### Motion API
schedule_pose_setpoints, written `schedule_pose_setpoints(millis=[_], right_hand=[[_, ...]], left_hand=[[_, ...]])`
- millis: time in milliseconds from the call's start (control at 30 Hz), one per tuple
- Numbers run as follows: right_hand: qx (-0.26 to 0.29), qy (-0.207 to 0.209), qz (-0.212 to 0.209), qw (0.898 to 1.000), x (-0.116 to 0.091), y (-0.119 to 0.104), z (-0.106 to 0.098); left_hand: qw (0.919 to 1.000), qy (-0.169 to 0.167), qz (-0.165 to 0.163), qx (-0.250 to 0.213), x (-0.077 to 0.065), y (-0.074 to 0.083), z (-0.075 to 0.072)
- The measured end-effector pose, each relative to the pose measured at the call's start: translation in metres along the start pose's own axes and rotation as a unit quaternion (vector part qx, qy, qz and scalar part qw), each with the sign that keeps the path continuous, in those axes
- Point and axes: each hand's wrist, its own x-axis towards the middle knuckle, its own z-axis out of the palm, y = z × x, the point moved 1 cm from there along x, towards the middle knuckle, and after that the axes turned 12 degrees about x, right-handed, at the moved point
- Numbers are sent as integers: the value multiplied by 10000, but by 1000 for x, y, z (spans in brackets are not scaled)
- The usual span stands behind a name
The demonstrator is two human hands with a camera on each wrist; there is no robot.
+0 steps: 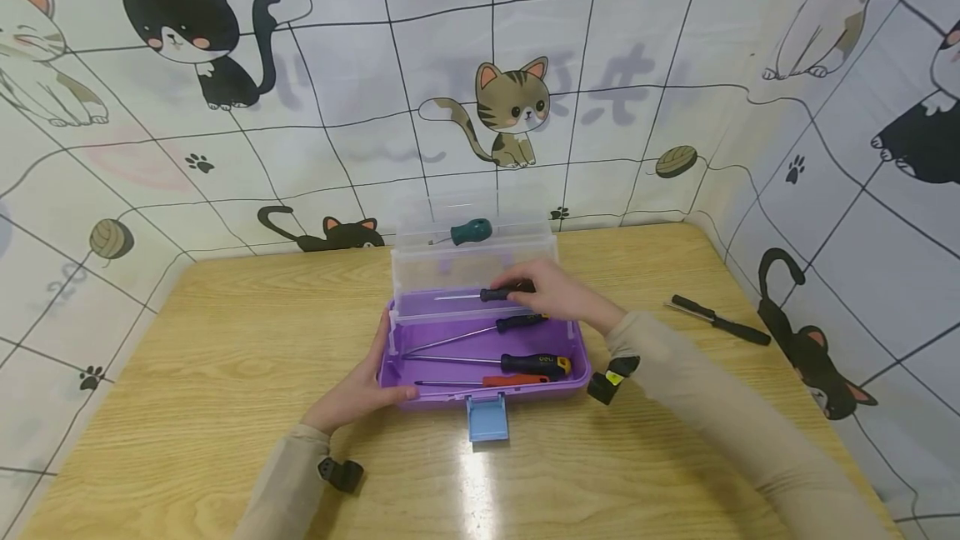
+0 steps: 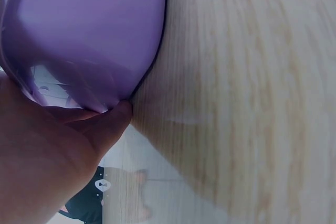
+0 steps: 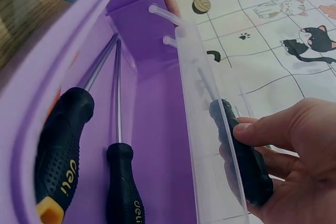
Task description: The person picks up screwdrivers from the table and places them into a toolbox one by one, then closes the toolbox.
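Observation:
A purple toolbox (image 1: 581,369) with a raised clear lid (image 1: 420,269) stands on the table, its blue latch (image 1: 487,419) hanging open in front. My left hand (image 1: 367,382) grips its left end, thumb at the front rim, fingers along the side. Pinched between my right thumb and fingers is a black-handled screwdriver (image 3: 247,163), its shaft pointing left; my right hand (image 1: 555,294) is by the lid at the toolbox's back. Inside lie a yellow-and-black screwdriver (image 1: 528,364), a slimmer black screwdriver (image 1: 521,322) and a red-handled screwdriver (image 1: 513,380).
A short dark green screwdriver (image 1: 471,231) lies at the upper part of the lid. On the table's right side is a black-handled tool with a metal part (image 1: 720,321). A cat-patterned cloth (image 1: 360,132) hangs close behind the wooden table (image 1: 247,340).

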Motion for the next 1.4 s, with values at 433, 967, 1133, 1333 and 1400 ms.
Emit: schedule_pose_setpoints(millis=[433, 967, 1133, 1333, 1400], right_hand=[[398, 91, -88, 9991, -3, 0, 0], [617, 468, -211, 9968, -30, -3, -16], [538, 558, -161, 9969, -39, -3, -21], [486, 683, -71, 9965, -47, -3, -26], [495, 732, 32, 9961, -50, -2, -28]], left_hand=[[10000, -19, 51, -25, 2, 0, 1], [10000, -15, 15, -66, 1, -3, 1], [9999, -3, 81, -147, 1, -3, 1], [9999, -9, 72, -155, 0, -3, 1], [9999, -10, 48, -113, 0, -2, 1]])
